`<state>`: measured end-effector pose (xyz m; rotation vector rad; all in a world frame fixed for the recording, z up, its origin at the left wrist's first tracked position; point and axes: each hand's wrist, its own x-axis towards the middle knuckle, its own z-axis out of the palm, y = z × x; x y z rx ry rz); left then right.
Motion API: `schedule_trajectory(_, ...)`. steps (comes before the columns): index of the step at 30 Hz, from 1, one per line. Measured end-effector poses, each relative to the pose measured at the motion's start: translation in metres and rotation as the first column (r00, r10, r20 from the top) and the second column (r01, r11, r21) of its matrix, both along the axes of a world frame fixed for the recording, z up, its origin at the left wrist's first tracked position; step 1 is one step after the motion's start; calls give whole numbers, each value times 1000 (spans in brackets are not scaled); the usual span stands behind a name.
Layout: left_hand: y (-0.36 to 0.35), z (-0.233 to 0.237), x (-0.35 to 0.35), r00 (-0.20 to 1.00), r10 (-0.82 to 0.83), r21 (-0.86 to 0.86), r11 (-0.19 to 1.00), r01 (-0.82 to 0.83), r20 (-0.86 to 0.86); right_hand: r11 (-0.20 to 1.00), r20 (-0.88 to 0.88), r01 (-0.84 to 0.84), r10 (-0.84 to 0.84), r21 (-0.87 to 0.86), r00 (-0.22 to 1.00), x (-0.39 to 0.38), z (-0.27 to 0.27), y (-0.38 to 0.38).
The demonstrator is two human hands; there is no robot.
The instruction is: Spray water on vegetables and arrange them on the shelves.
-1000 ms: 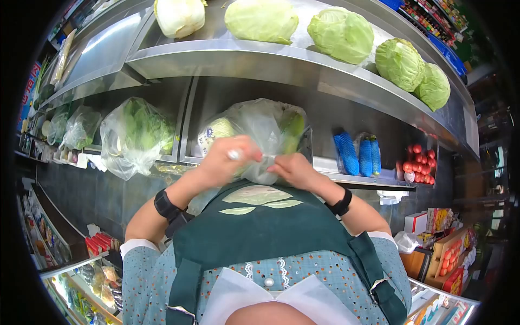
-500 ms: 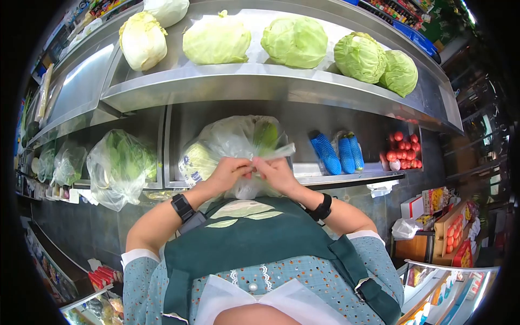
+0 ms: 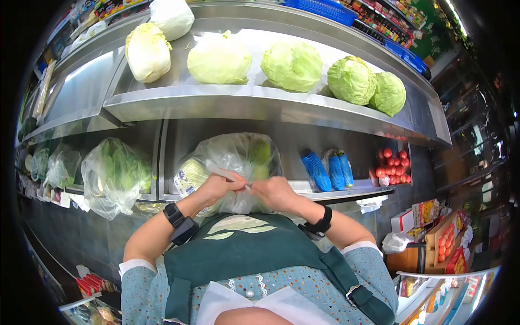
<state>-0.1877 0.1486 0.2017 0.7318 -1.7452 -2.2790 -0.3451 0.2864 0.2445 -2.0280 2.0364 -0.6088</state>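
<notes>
A see-through plastic bag [image 3: 214,145] of vegetables sits on the lower shelf in front of me, green leaves [image 3: 261,154] showing through it. My left hand [image 3: 218,187] is closed on the gathered neck of this bag, and a twisted whitish end of plastic pokes out over its fingers. Right beside it, my right hand [image 3: 275,193] is also closed at the bag's neck, its fingertips meeting those of the left. Exactly how the plastic passes between the fingers is hidden. Left of the bag's middle lies a pale vegetable in printed wrapping [image 3: 190,177].
Cabbages [image 3: 291,66] and a napa cabbage [image 3: 148,53] line the raised metal shelf. Another bag of greens [image 3: 116,173] hangs over the lower shelf's edge at left. Vegetables in blue foam nets [image 3: 317,171] and tomatoes [image 3: 394,165] lie to the right.
The twisted plastic end pointed right over my right hand; now it points up and left over my left hand. My right hand has turned knuckles up. The view has tilted slightly upward.
</notes>
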Motion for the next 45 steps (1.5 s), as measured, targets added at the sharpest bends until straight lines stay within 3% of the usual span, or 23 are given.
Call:
schedule_trajectory(1,0,1,1,1000,-15,-45,999,15,-5,992,33,-107,109,-65,993,-2,-4,3)
schedule_trajectory(3,2,-2,5,1000,-16,-87,996,15,-7,986,76,-161,158,42,985,-7,-7,0)
schedule_trajectory(5,0,-7,4,990,-55,-251,968,21,-129,1000,470,15,-2,-25,883,-10,-8,-16)
schedule_trajectory(6,2,-1,5,991,-41,-254,967,7,-131,1000,468,1,12,-28,884,-9,-13,-22)
schedule_trajectory(8,7,15,5,984,-168,-741,667,76,-51,998,682,-56,61,-29,729,-8,-30,-35)
schedule_trajectory(9,6,9,5,986,-157,-743,666,66,-52,997,681,-68,72,-32,729,-8,-40,-39)
schedule_trajectory(11,3,-10,2,981,-158,-909,414,-38,-113,998,633,-62,45,4,773,-7,-53,-46)
schedule_trajectory(13,11,-6,-2,980,-141,-927,367,-78,-138,990,680,-107,15,93,733,-11,-49,-48)
schedule_trajectory(15,14,-10,-6,962,-87,-955,172,-243,-260,971,647,-177,34,158,762,-17,-54,-50)
schedule_trajectory(17,7,-7,0,971,-73,-967,138,-215,-227,960,691,-251,95,128,716,-21,-60,-56)
schedule_trajectory(19,3,-6,0,970,-151,-945,296,-137,-188,899,871,-291,-167,326,462,-24,-63,-51)
schedule_trajectory(21,-9,-2,3,972,-204,-941,335,-45,-119,905,898,-317,-135,284,418,-19,-59,-50)
schedule_trajectory(23,-12,1,3,966,-255,-929,367,45,-54,961,940,-193,-127,195,318,-9,-47,-51)
schedule_trajectory(24,-8,1,-2,971,-200,-955,288,-70,-132,961,940,-203,-118,190,320,-9,-48,-53)
schedule_trajectory(26,-5,-3,-8,967,-145,-965,191,-181,-210,959,869,-229,-32,165,493,-18,-54,-54)
schedule_trajectory(29,-7,-6,-6,939,-178,-955,8,-297,-293,921,871,-302,-74,247,486,-30,-68,-51)
schedule_trajectory(34,-7,0,9,966,-141,-976,43,-214,-218,937,829,-261,-51,232,557,-19,-45,-51)
schedule_trajectory(36,-8,0,12,962,-151,-974,36,-223,-226,950,574,-266,128,163,809,-17,-34,-53)
schedule_trajectory(38,-6,0,13,956,-161,-970,29,-243,-244,961,433,-261,198,89,879,-15,-36,-55)
schedule_trajectory(39,-4,0,17,964,-159,-975,87,-203,-215,964,278,-265,251,15,927,-14,-37,-56)
schedule_trajectory(41,-1,-4,24,969,-161,-975,146,-166,-189,970,286,-234,205,71,936,-24,-51,-66)
schedule_trajectory(43,1,-10,35,958,-283,-957,260,126,49,971,296,-202,157,128,942,-23,-48,-70)
schedule_trajectory(45,-5,-9,54,933,-359,-934,332,131,3,937,181,-304,273,173,945,-21,-31,-80)
